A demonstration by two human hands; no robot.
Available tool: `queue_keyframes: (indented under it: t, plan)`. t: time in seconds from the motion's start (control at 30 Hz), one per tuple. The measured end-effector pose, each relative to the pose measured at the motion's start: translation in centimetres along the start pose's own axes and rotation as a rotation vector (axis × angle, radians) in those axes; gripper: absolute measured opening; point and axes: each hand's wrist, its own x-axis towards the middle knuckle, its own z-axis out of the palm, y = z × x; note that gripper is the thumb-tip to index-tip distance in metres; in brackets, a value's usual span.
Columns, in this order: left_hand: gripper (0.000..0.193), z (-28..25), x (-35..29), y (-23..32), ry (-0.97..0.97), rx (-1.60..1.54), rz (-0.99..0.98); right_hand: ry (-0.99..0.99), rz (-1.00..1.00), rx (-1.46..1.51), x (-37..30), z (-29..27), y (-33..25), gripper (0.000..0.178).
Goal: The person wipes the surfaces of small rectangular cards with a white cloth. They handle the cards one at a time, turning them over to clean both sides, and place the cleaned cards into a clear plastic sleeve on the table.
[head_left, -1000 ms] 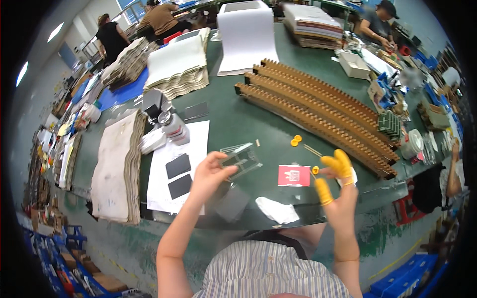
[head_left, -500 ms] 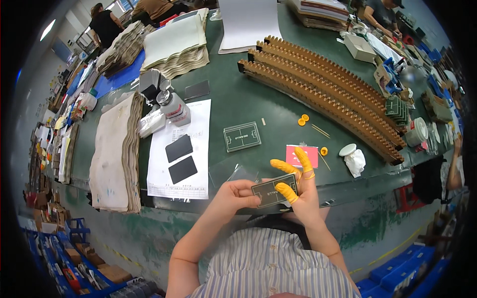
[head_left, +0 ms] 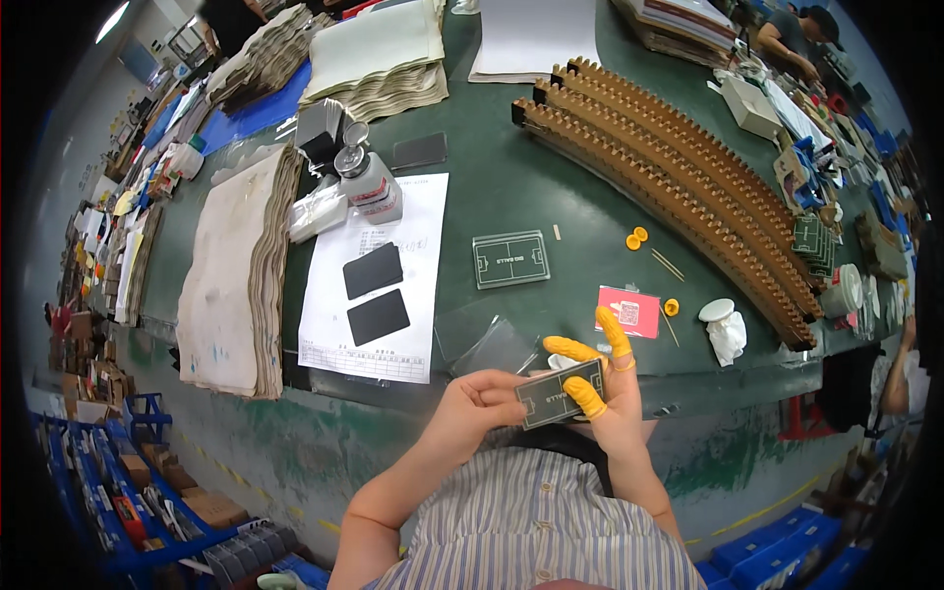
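Observation:
In front of my body, above the table's near edge, a dark green card [head_left: 549, 395] with white playing-field lines is held tilted between both hands. My left hand [head_left: 470, 413] is closed on its left end, thumb in front and fingers curled behind. Yellow rubber finger cots cover the thumb and two fingers of my right hand [head_left: 619, 418]. That thumb presses on the card's face near its right end, while the two covered fingers stretch up past its top edge. Farther off lies a stack of matching green cards [head_left: 510, 260]. Clear plastic film [head_left: 489, 339] rests just beyond my left hand.
Two black cards [head_left: 379, 317] lie on a printed sheet [head_left: 421, 256], near a pump bottle [head_left: 370, 187]. Curved slotted wooden racks [head_left: 669, 187] span the right side. A pink card [head_left: 629, 313], yellow finger cots [head_left: 636, 238], and thin sticks [head_left: 668, 265] are nearby. A co-worker [head_left: 796, 44] sits far right.
The view has shifted, so the table things appear farther right. Both hands still grip the green card, which is tilted slightly more steeply.

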Motion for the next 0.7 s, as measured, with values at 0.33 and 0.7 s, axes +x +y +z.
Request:
queue_keyframes:
  t: [0.33,0.7]
  plan:
    - [0.046,0.2,0.2,0.2,-0.045,-0.197,-0.074,-0.026,0.001,-0.239,0.9,-0.3,1.3,0.067]
    - [0.048,-0.1,0.0,0.3,0.093,-0.129,0.047,-0.002,-0.008,-0.032,1.0,0.6,0.5,0.07]
